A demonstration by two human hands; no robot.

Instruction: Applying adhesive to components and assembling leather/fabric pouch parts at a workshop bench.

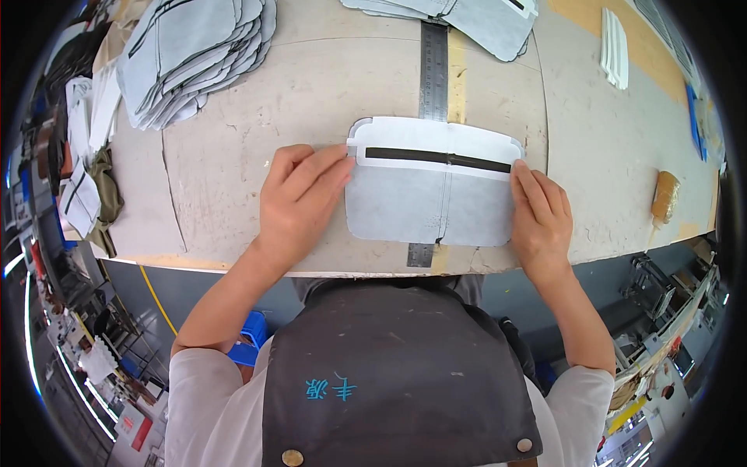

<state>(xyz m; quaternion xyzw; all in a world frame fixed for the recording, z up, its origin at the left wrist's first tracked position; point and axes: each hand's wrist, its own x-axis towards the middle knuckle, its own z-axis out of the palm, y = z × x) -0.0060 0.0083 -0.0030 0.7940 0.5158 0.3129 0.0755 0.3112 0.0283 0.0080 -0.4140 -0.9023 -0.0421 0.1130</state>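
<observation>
Head view, looking down on a worn beige worktable (pixel 233 179) whose near edge curves across the middle of the picture. At the centre lies a grey fabric panel (pixel 432 204) with rounded corners, flat on the table; a white strip (pixel 436 138) runs along its far edge, and a dark band (pixel 437 158) crosses it from side to side just below that strip. A metal ruler (pixel 433 70) lies under the panel, running from 12 o'clock toward 6 o'clock, with its near end showing at the table edge.

The left hand (pixel 299 198) rests at 9 o'clock of the panel, palm down and fingers spread flat, the fingertips (pixel 338 159) pressing on the panel's left end by the dark band; it grasps nothing. The right hand (pixel 538 212) sits at 3 o'clock of the panel, fingers straight and laid against its right edge, likewise flat and closed around nothing.

At 11 o'clock a thick stack of grey panels (pixel 194 54) is fanned out on the table. At 12 to 1 o'clock a smaller pile of grey pieces (pixel 482 19) overlaps the ruler's far end. White strips (pixel 614 47) lie at 1 o'clock, and a small amber wrapped object (pixel 665 194) sits at 3 o'clock near the table's right edge. Below, the person's dark apron (pixel 397 366) fills 6 o'clock.
</observation>
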